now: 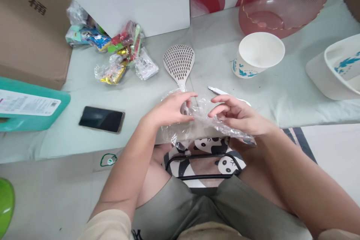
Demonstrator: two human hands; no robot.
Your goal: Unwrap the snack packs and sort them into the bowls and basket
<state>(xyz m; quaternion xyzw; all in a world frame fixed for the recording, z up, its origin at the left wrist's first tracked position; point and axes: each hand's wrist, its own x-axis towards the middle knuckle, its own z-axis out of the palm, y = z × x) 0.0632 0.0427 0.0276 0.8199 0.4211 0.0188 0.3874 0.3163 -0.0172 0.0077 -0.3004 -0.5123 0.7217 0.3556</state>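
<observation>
A crumpled clear plastic wrapper point(204, 114) lies at the table's front edge, under and between my hands. My left hand point(176, 108) is at its left side, thumb and fingers apart, touching the plastic. On the right side my right hand point(237, 114) has its fingers bent and spread over the wrapper. Just beyond my left hand lies a pale skimmer point(179, 62) with a perforated head; its handle runs down under the plastic. A white craft knife or pen-like tool point(222, 92) lies beyond my right hand, partly hidden by it.
A phone point(101, 119) lies left on the table point(140, 101). Wrapped small packets point(120, 52) are at the back left by boxes. Paper cup point(257, 54), pink bowl point(281, 3) and white bin point(334, 69) stand right. A teal container point(30, 105) is far left.
</observation>
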